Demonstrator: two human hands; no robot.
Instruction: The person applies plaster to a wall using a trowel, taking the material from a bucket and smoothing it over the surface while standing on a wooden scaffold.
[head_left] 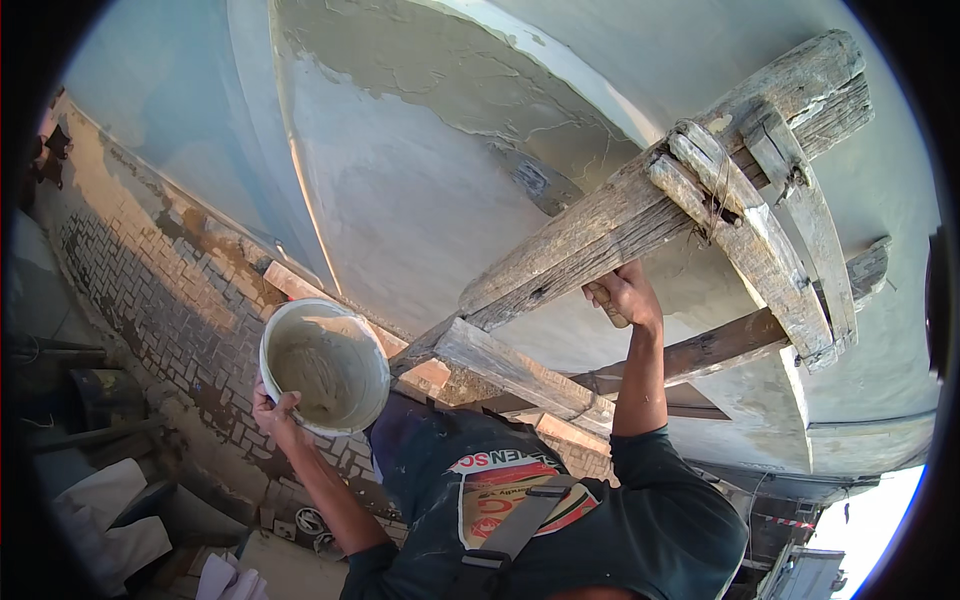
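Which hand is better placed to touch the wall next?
Probably your right hand: it's raised near the wall, fingers curled. Your left hand is lower and busy holding the bucket up.

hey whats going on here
A person's left hand holds a white bucket by its side, greyish paste inside. The right hand is closed near a weathered wooden beam; what it grips is hard to make out. Behind the beam, the wall has a darker, rough patch higher up.
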